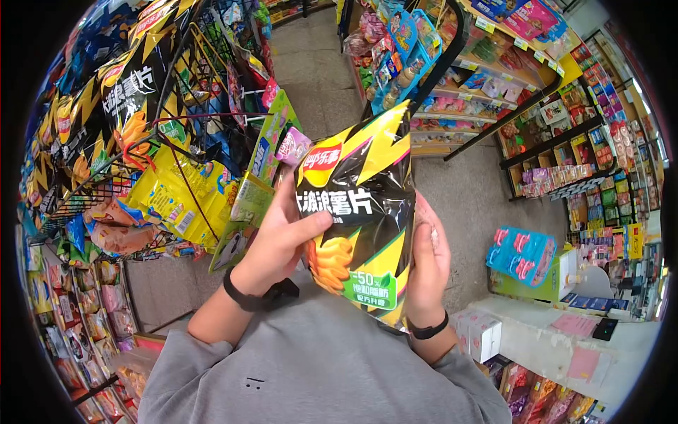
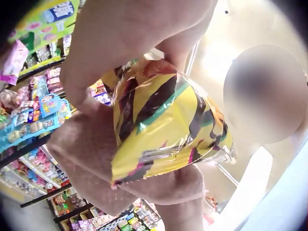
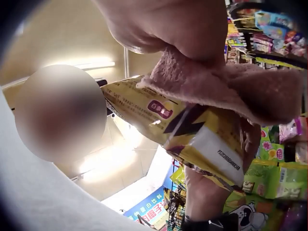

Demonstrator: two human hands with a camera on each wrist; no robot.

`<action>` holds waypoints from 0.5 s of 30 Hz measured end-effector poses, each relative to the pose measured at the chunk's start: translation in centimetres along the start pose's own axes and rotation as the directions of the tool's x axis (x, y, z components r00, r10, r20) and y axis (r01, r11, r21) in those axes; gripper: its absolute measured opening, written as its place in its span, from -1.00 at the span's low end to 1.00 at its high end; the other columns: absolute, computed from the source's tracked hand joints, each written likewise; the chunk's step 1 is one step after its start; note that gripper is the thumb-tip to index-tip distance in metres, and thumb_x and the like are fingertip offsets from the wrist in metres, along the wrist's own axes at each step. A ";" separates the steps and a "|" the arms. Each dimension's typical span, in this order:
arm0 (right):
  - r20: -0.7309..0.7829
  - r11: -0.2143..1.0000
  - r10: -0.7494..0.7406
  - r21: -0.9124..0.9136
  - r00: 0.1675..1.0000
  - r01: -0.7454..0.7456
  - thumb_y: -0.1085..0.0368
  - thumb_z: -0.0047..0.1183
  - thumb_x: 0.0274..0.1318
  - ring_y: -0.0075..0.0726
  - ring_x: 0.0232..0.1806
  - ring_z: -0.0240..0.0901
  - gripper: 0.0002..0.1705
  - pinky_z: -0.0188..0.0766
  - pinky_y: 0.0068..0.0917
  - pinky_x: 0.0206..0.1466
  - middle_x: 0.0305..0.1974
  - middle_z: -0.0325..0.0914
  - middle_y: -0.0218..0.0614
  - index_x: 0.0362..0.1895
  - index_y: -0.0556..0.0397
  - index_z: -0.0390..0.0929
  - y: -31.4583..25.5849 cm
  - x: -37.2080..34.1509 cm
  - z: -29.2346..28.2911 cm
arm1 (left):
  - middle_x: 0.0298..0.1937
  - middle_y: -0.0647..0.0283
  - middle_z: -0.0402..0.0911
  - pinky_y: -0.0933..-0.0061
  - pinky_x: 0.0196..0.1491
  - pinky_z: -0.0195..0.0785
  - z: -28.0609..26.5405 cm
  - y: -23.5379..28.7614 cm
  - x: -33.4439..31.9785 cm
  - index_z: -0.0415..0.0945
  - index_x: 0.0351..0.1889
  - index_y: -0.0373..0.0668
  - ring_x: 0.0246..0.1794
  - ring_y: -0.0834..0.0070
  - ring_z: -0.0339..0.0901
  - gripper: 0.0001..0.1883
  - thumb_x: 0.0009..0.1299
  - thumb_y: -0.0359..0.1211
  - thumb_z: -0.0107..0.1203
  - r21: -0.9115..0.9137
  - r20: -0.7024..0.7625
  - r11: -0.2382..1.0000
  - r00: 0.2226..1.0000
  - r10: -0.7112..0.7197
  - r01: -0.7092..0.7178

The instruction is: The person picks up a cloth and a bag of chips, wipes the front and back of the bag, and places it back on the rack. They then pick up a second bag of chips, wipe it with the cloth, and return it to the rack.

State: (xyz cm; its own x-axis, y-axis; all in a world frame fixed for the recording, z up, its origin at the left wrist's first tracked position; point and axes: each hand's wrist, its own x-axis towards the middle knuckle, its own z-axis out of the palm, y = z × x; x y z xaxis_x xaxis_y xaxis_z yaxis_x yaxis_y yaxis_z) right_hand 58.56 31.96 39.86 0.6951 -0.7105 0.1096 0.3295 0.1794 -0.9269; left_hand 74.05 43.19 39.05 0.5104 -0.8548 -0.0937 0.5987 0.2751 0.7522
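In the head view the left hand (image 1: 281, 237) grips the bag (image 1: 385, 230), its thumb across the printed front and the other fingers out of sight behind; the right hand (image 1: 428, 265) stands at the opposite edge, thumb upright. The bag lies between the two sets of fingers, tilted, its top end pointing away from the person. Just beyond the left fingers is a purple pack (image 1: 293, 147); left of them are a yellow pack (image 1: 182, 194) and a cluster of similar black bags (image 1: 106, 131). Well right of the right fingers are a blue pack (image 1: 520, 254) and a worktop (image 1: 519, 353). In the left wrist view the bag puffs out below the left fingers, its film shiny and creased. It should be light, soft and rather slippery, with contents that probably crush easily, so a broad, gentle hold at the sides or a pinch on the end seam would suit best. In the right wrist view the right hand clasps a cloth (image 3: 185, 79), which hangs against the bag's back; exactly how those fingers close on it I cannot tell. The cloth may add some friction there.
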 end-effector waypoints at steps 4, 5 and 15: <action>-0.003 0.983 0.139 0.121 0.990 -0.138 0.27 -0.32 0.42 -0.20 0.36 0.15 -0.47 0.00 -0.31 0.43 0.31 0.22 0.00 0.33 0.37 0.06 1.2 0.7 -0.7 | 0.12 0.21 0.52 0.39 0.19 0.30 -1.2 -0.9 -0.2 0.31 0.21 -0.28 0.10 0.49 0.48 -0.46 0.28 -0.38 0.22 0.020 0.100 0.995 0.990 -0.099 0.097; -0.014 0.977 0.119 0.179 0.993 -0.114 0.27 -0.32 0.42 -0.17 0.36 0.15 -0.46 0.00 -0.29 0.43 0.30 0.22 0.02 0.33 0.39 0.06 1.6 0.8 -1.0 | 0.11 0.23 0.52 0.40 0.18 0.30 -1.2 -1.2 -0.2 0.30 0.21 -0.29 0.09 0.49 0.47 -0.46 0.29 -0.37 0.20 0.071 0.075 0.997 0.997 -0.013 0.007; 0.390 0.953 0.084 -0.300 0.917 0.040 0.41 -0.21 0.32 -0.06 0.44 0.00 -0.47 -0.10 -0.30 0.44 0.39 0.06 0.11 0.31 0.42 0.13 -2.7 -0.5 -2.4 | 0.10 0.21 0.49 0.38 0.17 0.33 -1.1 0.0 0.0 0.22 0.22 -0.27 0.07 0.48 0.47 -0.40 0.24 -0.47 0.25 0.106 -0.114 0.981 0.978 0.174 -0.163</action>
State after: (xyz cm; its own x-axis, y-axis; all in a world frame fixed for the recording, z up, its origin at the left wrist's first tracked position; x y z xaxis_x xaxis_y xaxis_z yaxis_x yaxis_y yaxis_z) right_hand 55.79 30.21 41.43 0.9141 -0.3715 0.1625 0.1503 -0.0618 -0.9867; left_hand 74.74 43.67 38.30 0.6742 -0.7377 -0.0351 0.4391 0.3622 0.8222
